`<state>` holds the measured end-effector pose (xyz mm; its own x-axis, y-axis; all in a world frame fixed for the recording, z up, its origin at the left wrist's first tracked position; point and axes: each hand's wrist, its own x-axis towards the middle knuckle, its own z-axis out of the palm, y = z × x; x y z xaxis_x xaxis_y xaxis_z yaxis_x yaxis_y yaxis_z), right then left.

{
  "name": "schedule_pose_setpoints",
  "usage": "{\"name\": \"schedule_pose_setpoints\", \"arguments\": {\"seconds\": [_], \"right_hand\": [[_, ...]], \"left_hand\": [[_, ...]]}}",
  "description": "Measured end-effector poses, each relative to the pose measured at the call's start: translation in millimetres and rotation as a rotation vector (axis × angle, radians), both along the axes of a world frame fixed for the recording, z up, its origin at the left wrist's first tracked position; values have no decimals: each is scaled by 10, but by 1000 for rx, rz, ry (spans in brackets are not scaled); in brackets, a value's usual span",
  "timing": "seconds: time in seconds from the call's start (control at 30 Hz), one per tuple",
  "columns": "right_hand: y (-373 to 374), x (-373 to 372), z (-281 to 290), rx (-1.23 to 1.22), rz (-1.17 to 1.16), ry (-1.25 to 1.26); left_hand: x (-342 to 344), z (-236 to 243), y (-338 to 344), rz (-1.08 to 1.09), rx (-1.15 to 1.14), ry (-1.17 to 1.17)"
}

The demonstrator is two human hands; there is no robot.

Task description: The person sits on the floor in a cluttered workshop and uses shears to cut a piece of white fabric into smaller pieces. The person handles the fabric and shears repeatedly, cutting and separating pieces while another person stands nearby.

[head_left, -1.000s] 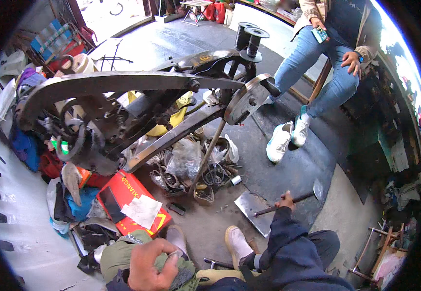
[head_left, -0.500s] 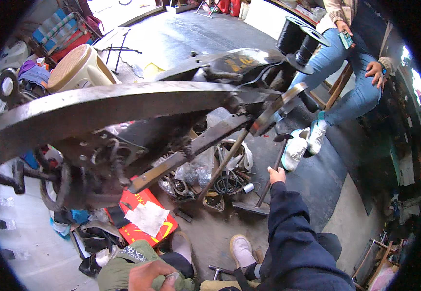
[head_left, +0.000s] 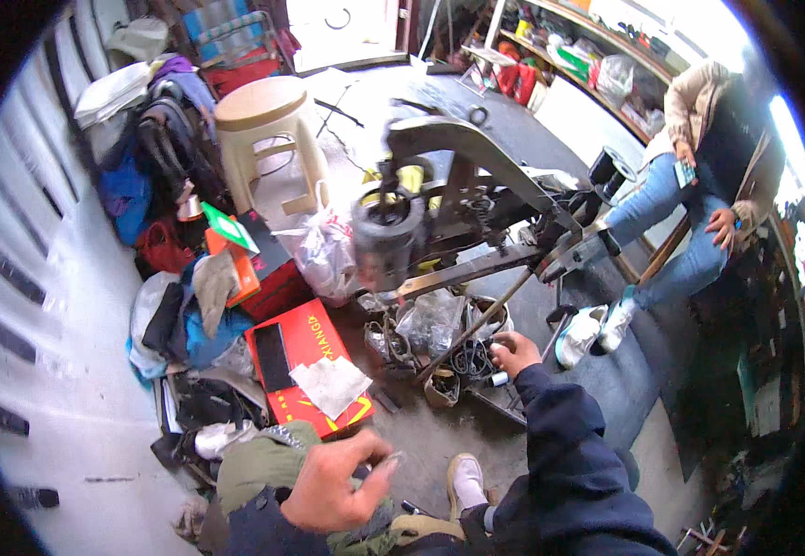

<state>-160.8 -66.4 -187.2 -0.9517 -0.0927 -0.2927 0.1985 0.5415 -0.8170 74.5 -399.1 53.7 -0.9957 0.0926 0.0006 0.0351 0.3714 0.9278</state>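
Note:
My left hand [head_left: 342,482] is raised over my lap, its thumb and forefinger pinched on a small clear piece [head_left: 395,460]. My right hand [head_left: 516,354] is stretched forward with its fingers curled, above the tubs of small parts; what its fingertips hold, if anything, I cannot make out. Just beyond it stands a dark cast-metal machine [head_left: 476,148] with a curved arm, a round cylinder head [head_left: 388,232] and a spool of black thread [head_left: 611,171]. A slanting rod [head_left: 476,326] runs down from it. Part of an upright metal rod is hidden behind my right hand.
A red box [head_left: 314,338] with a phone [head_left: 272,357] and a crumpled cloth [head_left: 331,387] lies to the left. Behind it are a beige stool [head_left: 268,111], bags and clothes. At right, a seated person [head_left: 671,199] holds a phone, their white shoes [head_left: 583,335] close to my right hand.
The machine's curved arm has swung away from me and now stands farther off. My right hand has left the upright rod it gripped and moved left. My left hand has risen.

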Motion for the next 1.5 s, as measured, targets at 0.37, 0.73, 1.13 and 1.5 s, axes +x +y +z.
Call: {"name": "schedule_pose_setpoints", "arguments": {"seconds": [0.37,0.73,1.13,1.5], "right_hand": [[-1212,1433,2659,-236,619,-27],[-1062,1022,2619,-457,217,15],[-1173,390,2222,-437,437,-211],[-1014,688,2198,-458,479,43]], "left_hand": [[33,4,7,101,85,100],[-867,-35,474,3,334,123],[-1099,-382,318,77,271,-78],[-948,-449,149,351,331,-4]]}}
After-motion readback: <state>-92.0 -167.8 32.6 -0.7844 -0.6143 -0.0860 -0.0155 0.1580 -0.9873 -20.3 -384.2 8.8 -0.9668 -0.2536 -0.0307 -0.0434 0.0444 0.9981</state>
